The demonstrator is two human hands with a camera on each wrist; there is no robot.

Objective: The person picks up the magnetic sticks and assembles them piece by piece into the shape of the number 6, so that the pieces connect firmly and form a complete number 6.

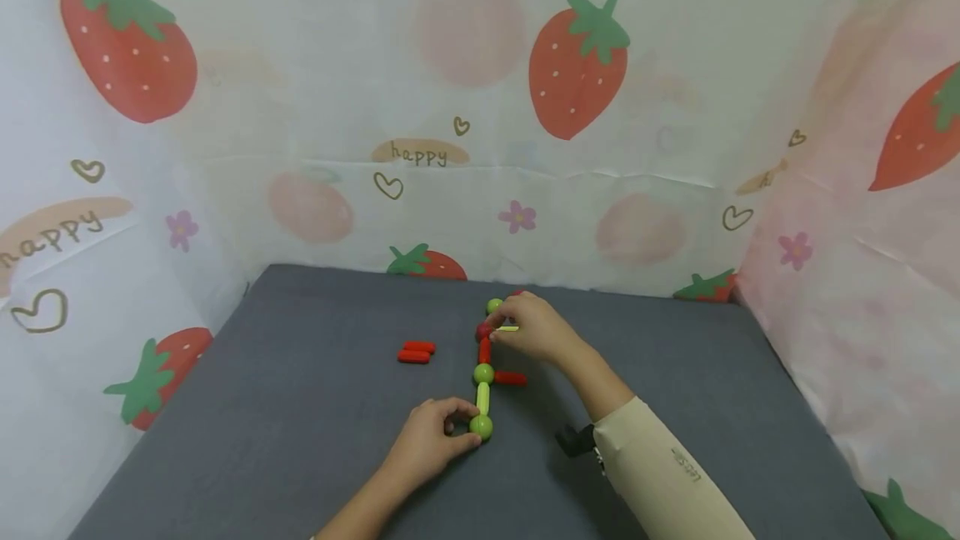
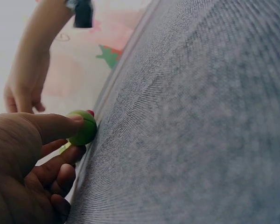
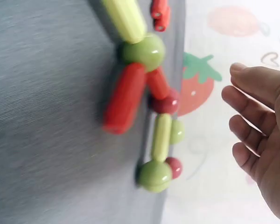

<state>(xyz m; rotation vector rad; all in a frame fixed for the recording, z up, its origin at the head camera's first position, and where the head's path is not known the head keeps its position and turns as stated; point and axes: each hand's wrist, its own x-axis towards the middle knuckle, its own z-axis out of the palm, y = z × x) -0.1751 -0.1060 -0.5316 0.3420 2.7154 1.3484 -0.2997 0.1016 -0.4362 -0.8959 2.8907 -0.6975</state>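
A chain of balls and rods lies on the grey table. My left hand (image 1: 431, 444) pinches the green ball (image 1: 482, 427) at its near end between thumb and fingers. From there a yellow-green rod (image 1: 483, 398) leads to a second green ball (image 1: 483, 373). Two red rods join that ball: a side rod (image 1: 511, 378) pointing right, and another (image 1: 484, 350) running to a dark red ball (image 1: 483, 331). Over the far end hovers my right hand (image 1: 534, 327); in the right wrist view its fingers (image 3: 245, 102) are loosely bent, holding nothing. Beneath it, a yellow-green rod (image 3: 162, 137) meets a green ball (image 3: 155, 176).
Two loose red rods (image 1: 416, 352) lie side by side left of the chain. Toward the table's back edge sit another green ball (image 1: 493, 306) and a red ball (image 3: 175, 167). Strawberry-printed cloth (image 1: 337, 107) hangs behind the table (image 1: 300, 390) and along both sides.
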